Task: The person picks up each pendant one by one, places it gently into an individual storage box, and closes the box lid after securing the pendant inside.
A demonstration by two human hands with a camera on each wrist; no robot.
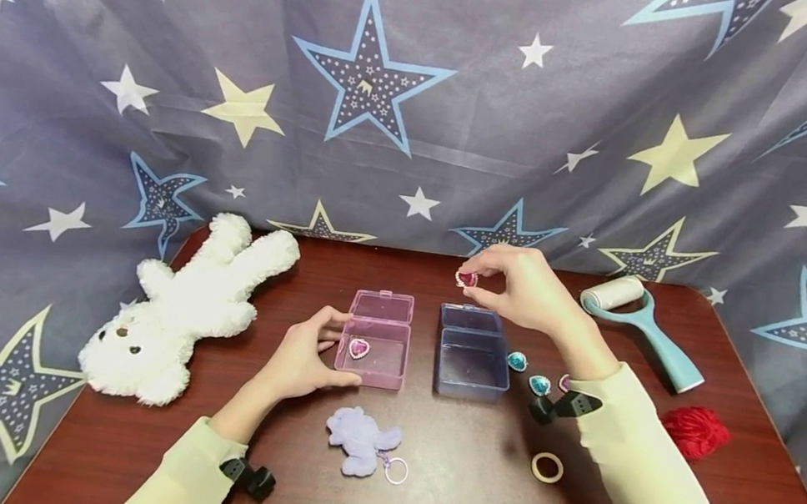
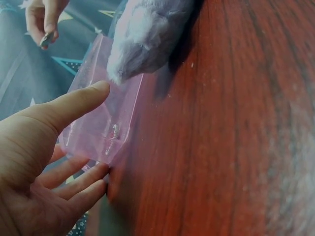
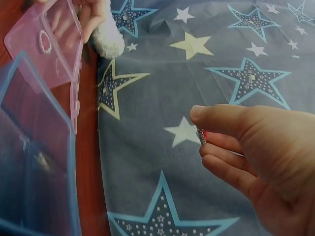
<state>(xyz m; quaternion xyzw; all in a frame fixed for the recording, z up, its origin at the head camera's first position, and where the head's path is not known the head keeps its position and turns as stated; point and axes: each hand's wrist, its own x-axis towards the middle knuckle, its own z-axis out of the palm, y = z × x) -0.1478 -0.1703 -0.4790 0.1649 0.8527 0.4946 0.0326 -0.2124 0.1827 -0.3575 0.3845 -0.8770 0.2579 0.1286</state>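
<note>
Starry cloth [image 1: 475,130] behind a reddish-brown surface [image 1: 469,487]

Clear pink box [image 1: 388,378] sits open with a pink heart gem [image 1: 359,349] in it, open blue box [image 1: 470,388] just beside it. Right hand [image 1: 522,288] has its fingers pinched on a deep-pink gem [image 1: 469,279] with a pale beaded rim, near the blue box's lid. Left hand [image 1: 301,359] has thumb and fingers apart, touching the pink box.

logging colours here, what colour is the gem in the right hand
The gem is deep pinkish red, pale at its edge, best seen in the head view.
</note>
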